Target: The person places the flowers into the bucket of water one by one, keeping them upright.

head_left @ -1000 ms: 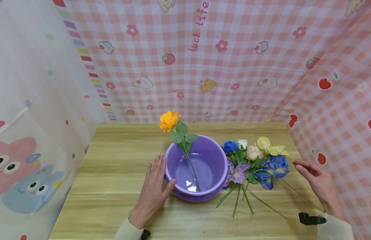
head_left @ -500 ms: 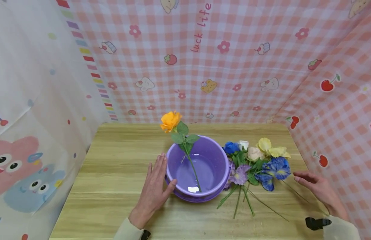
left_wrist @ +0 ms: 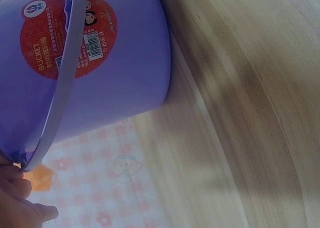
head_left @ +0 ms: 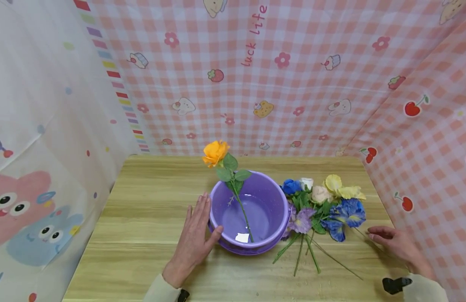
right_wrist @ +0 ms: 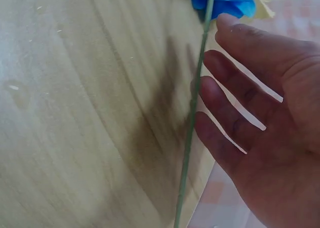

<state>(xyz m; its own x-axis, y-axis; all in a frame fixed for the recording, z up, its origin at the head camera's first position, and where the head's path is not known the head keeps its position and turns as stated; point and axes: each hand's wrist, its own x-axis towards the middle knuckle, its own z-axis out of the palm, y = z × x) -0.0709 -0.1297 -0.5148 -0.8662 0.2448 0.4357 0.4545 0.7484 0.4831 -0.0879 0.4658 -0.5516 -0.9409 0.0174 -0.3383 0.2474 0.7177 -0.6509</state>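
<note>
At the centre of the wood-grain table (head_left: pixel 150 235), the purple bucket (head_left: pixel 270 197) stands mouth up. I see one orange rose (head_left: pixel 216 153) in it: the stem reaches low inside at 6 o'clock, and the bloom leans out past the rim at 11 o'clock. At 3 o'clock from the bucket lie a blue rose (head_left: pixel 291 187), a white rose (head_left: pixel 306 183), a peach rose (head_left: pixel 321 194), a yellow flower (head_left: pixel 349 192), a purple flower (head_left: pixel 302 219) and a blue iris (head_left: pixel 350 212).

Status: one flower is inside; the others lie outside. I judge the work to be near its start, with most stems left to place.

Hands: apart, one on each side of the bucket. The left hand (head_left: pixel 195 237) rests at 9 o'clock on the bucket, fingers extended, gripping nothing. The right hand (head_left: pixel 400 247) is at 4 o'clock from the flowers, fingers loosely bent, thumb spread, beside the iris stem (right_wrist: pixel 192 107). I cannot tell whether the fingertips touch it.

Materials: the bucket is glossy, round and apparently plastic, with a curved handle (left_wrist: pixel 74 42) crossing a red round label (left_wrist: pixel 44 37). The iris petals are crinkled; the stems are thin and smooth.
</note>
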